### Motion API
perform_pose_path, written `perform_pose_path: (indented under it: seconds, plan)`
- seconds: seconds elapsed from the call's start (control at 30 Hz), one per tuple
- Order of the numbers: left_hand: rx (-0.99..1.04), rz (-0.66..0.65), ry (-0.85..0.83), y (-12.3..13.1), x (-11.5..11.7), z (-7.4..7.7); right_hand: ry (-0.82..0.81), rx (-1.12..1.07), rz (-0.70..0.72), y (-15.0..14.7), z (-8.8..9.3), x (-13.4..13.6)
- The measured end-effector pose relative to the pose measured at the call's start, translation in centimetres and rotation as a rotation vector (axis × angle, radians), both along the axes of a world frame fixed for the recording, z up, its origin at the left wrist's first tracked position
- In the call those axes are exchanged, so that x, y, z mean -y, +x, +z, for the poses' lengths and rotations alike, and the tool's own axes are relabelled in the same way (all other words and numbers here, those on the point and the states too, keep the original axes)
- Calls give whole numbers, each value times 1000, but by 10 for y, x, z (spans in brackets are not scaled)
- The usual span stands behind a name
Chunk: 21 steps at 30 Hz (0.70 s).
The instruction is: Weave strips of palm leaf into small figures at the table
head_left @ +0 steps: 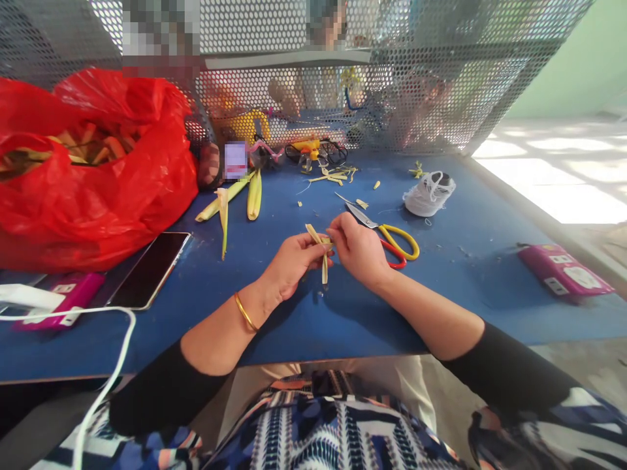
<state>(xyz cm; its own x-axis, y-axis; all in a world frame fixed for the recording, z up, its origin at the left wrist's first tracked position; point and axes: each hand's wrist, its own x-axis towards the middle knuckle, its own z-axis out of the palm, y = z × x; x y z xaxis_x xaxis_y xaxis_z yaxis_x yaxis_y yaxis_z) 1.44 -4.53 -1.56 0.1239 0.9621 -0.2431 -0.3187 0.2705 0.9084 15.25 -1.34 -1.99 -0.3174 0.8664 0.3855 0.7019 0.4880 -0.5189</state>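
Over the blue table (313, 313), my left hand (292, 262) and my right hand (358, 249) meet at a pale yellow leaf strip (323, 256). Both pinch it between closed fingers, the left from below, the right from the side. One end of the strip sticks up to the left, the other hangs down toward the table. A gold bangle (245, 312) circles my left wrist. Scissors with yellow and red handles (392, 239) lie just behind my right hand.
A red plastic bag (93, 170) holding leaf pieces fills the left. Loose leaf strips (240, 196), a white thread spool (428, 194), a phone (149, 269), pink power strips (563, 269) and a white cable (108, 378) lie around. A perforated metal screen (392, 78) closes the back.
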Motion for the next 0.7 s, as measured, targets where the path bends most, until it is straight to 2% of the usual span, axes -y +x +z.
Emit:
perform_pose_path:
  seconds: [0.17, 0.27, 0.33, 0.4, 0.47, 0.53, 0.6, 0.7]
  plan:
    - [-186, 100, 138, 1, -1, -2, -160, -170, 13, -1, 5, -2]
    - [-242, 63, 208, -1, -1, -1, -544, -372, 76, 2, 10, -7]
    - [-182, -11, 217, -1, 1, 1, -849, -507, 143, 7, 13, -10]
    - [-76, -78, 197, -2, 2, 4, -1012, -606, 199, 12, 14, -13]
    - [8, -92, 157, -3, 3, 6, -1034, -666, 218, 13, 12, -14]
    - [58, -67, 94, -4, 2, 6, -979, -689, 197, 12, 9, -14]
    - [85, -25, 15, -5, 1, 6, -860, -660, 172, 10, 7, -13]
    - [96, 41, -46, -5, -2, 5, -574, -531, 141, 7, 3, -11]
